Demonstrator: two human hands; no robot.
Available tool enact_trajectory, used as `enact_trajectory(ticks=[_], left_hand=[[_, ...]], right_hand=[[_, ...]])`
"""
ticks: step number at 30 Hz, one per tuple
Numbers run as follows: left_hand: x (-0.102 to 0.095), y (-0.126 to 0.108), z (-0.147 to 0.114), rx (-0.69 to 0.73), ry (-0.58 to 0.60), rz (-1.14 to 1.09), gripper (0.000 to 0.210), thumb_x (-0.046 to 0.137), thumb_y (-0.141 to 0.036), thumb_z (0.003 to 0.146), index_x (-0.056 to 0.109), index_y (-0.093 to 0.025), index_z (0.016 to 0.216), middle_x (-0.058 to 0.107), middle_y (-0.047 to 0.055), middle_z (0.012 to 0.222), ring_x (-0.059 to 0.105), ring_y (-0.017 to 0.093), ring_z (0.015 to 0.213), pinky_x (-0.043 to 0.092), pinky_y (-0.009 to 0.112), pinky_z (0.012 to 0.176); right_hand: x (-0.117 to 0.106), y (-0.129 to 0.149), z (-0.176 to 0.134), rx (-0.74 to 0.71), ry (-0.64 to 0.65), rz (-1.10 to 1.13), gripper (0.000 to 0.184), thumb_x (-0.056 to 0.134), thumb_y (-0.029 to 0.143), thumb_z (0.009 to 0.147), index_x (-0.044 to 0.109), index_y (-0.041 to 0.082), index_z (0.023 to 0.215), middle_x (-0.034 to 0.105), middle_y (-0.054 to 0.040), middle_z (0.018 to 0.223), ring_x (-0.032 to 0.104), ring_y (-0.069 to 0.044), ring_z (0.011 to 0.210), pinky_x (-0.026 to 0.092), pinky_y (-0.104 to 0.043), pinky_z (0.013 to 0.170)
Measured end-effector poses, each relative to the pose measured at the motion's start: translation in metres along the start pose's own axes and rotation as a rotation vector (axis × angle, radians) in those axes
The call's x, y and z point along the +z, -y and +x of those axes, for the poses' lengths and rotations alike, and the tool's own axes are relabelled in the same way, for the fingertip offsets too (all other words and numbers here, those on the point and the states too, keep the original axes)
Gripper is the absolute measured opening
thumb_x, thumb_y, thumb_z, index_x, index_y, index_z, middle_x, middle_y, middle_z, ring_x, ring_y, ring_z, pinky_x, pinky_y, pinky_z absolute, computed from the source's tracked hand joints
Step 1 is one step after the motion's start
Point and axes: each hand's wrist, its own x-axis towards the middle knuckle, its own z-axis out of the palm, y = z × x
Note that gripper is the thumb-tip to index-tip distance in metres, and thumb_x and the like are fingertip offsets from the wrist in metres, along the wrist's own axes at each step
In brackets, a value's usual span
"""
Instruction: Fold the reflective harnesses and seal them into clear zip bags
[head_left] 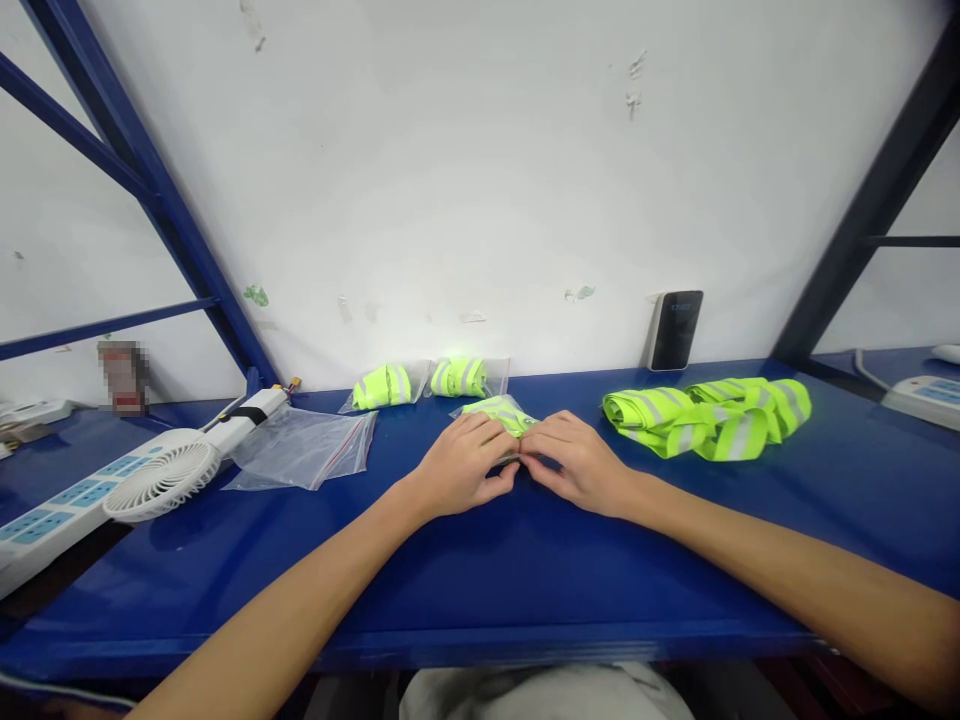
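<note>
Both hands meet at the middle of the blue table over a clear zip bag (504,408) with a yellow-green reflective strap inside. My left hand (466,462) pinches the bag's near edge from the left. From the right, my right hand (568,460) grips the same edge, its fingertips touching the left ones. Fingers partly hide the bag's opening. Behind them lie two more bagged straps, one on the left (384,386) and one on the right (459,377). Loose rolled reflective straps (705,415) lie in a heap to the right of my right hand.
Flat clear zip bags (304,448) lie left of my hands. Beyond them are a white handheld fan (161,482) and a long power strip (67,510). A phone-like device (676,330) stands against the wall. Blue frame posts (150,190) rise at the table's sides.
</note>
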Motion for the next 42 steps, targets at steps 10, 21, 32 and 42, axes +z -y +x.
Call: enact_trajectory(ticks=[10, 21, 32, 42], left_hand=[[-0.0041, 0.0015, 0.0003, -0.007, -0.017, -0.019, 0.017, 0.047, -0.019, 0.095, 0.060, -0.018, 0.084, 0.064, 0.005, 0.085, 0.055, 0.018, 0.080, 0.043, 0.033, 0.078], [0.0003, 0.0009, -0.0002, -0.005, -0.042, -0.007, 0.014, 0.052, -0.022, 0.094, 0.064, -0.019, 0.090, 0.065, 0.004, 0.086, 0.056, 0.018, 0.080, 0.044, 0.033, 0.078], [-0.0022, 0.0035, -0.0016, -0.079, 0.010, -0.006, 0.014, 0.049, -0.019, 0.092, 0.061, -0.018, 0.086, 0.065, 0.003, 0.080, 0.058, 0.018, 0.080, 0.043, 0.034, 0.081], [-0.0080, 0.0005, 0.0012, -0.079, 0.126, 0.014, 0.021, 0.043, -0.025, 0.099, 0.064, -0.018, 0.097, 0.066, 0.006, 0.093, 0.059, 0.019, 0.088, 0.043, 0.033, 0.082]], right_hand=[[0.0000, -0.0005, 0.0020, 0.033, -0.058, 0.019, 0.006, 0.056, 0.016, 0.094, 0.059, 0.020, 0.098, 0.072, -0.0071, 0.099, 0.065, -0.021, 0.089, 0.044, -0.036, 0.078], [0.0004, 0.0004, 0.0005, 0.009, -0.003, -0.063, 0.009, 0.054, 0.018, 0.096, 0.057, 0.019, 0.088, 0.066, -0.0044, 0.082, 0.054, -0.019, 0.076, 0.036, -0.035, 0.070], [-0.0005, 0.0019, 0.0019, 0.082, -0.032, -0.088, 0.008, 0.055, 0.018, 0.096, 0.059, 0.019, 0.089, 0.066, -0.0038, 0.080, 0.051, -0.019, 0.077, 0.036, -0.034, 0.071], [0.0036, 0.0046, 0.0023, 0.072, -0.003, -0.138, 0.009, 0.054, 0.020, 0.097, 0.058, 0.018, 0.089, 0.063, -0.0033, 0.079, 0.048, -0.019, 0.075, 0.033, -0.034, 0.070]])
